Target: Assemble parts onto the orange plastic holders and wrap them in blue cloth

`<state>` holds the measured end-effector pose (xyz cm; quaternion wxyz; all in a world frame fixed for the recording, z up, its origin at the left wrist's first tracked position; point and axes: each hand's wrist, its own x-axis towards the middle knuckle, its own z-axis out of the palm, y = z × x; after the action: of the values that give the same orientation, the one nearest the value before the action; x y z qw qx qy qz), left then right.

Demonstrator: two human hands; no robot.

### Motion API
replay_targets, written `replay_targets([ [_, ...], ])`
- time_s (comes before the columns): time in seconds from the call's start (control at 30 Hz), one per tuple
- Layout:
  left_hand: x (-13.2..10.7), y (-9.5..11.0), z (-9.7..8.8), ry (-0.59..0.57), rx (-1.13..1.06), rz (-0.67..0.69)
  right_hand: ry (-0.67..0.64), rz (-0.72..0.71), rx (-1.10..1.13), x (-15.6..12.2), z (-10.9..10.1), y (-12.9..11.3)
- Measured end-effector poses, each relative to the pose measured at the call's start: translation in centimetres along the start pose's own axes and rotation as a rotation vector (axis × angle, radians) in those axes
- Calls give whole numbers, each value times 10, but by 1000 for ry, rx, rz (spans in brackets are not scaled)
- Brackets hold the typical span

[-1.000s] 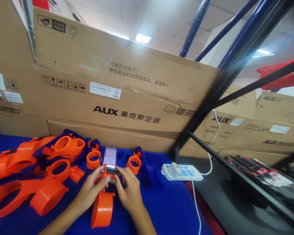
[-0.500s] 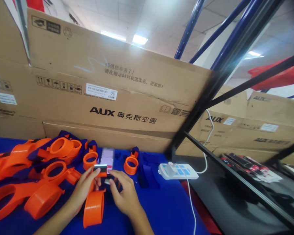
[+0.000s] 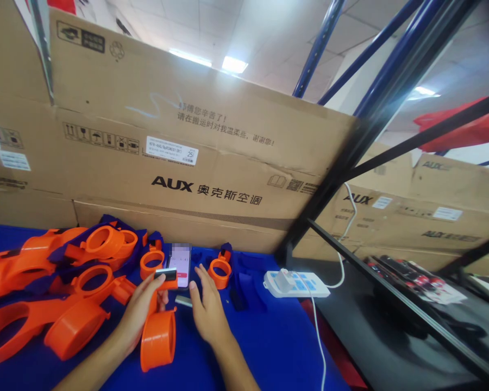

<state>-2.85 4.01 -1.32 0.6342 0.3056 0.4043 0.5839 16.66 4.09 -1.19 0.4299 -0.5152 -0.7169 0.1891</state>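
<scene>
My left hand (image 3: 140, 312) is closed on an orange plastic part (image 3: 160, 336) with a wide round ring at its near end, and its thumb and fingers hold a small dark piece (image 3: 165, 273) at the part's far tip. My right hand (image 3: 206, 309) lies flat on the blue cloth (image 3: 277, 347) with its fingers stretched out, beside a small grey piece (image 3: 183, 300). A phone (image 3: 180, 265) with a lit screen rests just beyond both hands.
Several orange ring-shaped parts (image 3: 44, 293) are heaped at the left, and two small orange rings (image 3: 220, 271) lie near the phone. A large cardboard box (image 3: 179, 163) walls off the back. A white power strip (image 3: 295, 284) with a cable sits right, beside a dark shelf frame (image 3: 391, 293).
My right hand let go of the small pieces near the orange part's tip and flattened on the cloth. My left hand kept hold of the orange part.
</scene>
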Motion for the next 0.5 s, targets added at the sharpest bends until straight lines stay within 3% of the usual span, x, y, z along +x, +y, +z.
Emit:
replay_targets([
  [0.3, 0, 0, 2, -25, 23, 4, -62, -65, -143, 41, 15, 20],
  [0.5, 0, 3, 4, -34, 48, 23, -1, -55, -215, 48, 19, 25],
])
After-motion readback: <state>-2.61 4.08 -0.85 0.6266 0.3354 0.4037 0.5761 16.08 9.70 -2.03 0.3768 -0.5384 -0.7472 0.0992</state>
